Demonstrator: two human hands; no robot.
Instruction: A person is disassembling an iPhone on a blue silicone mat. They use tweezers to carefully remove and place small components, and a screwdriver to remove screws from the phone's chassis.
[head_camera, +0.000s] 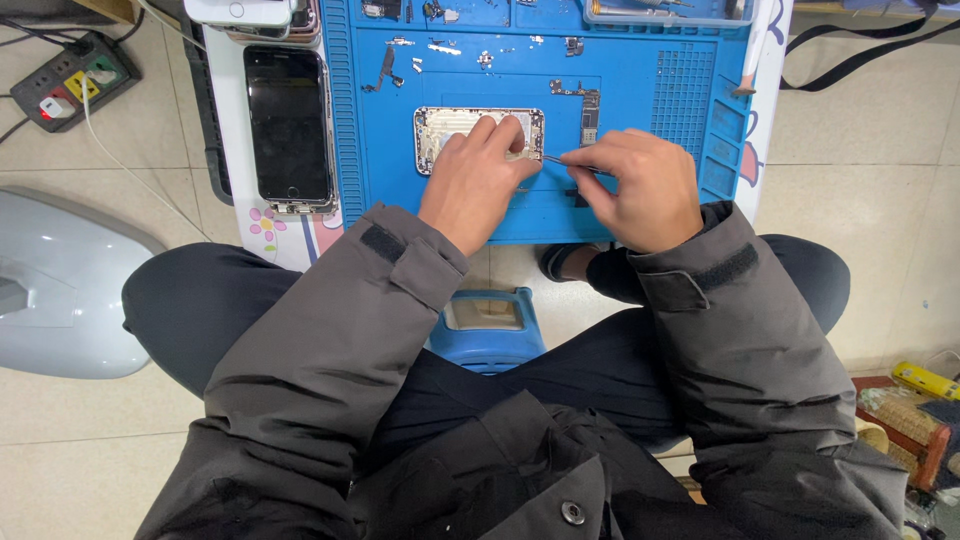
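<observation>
An opened silver phone housing (446, 128) lies on the blue repair mat (640, 90). My left hand (478, 180) rests on the housing's right part and pins it down with the fingertips. My right hand (640, 188) pinches thin metal tweezers (560, 160) whose tip points left at the housing's lower right edge, right by my left fingers. A small circuit board (588, 110) lies on the mat just above my right hand.
A black phone screen (288, 125) lies face up left of the mat. Small screws and parts (440, 48) dot the mat's top. A power strip (70, 85) sits on the floor at far left, a grey rounded object (60, 290) below it, a blue stool (488, 325) under me.
</observation>
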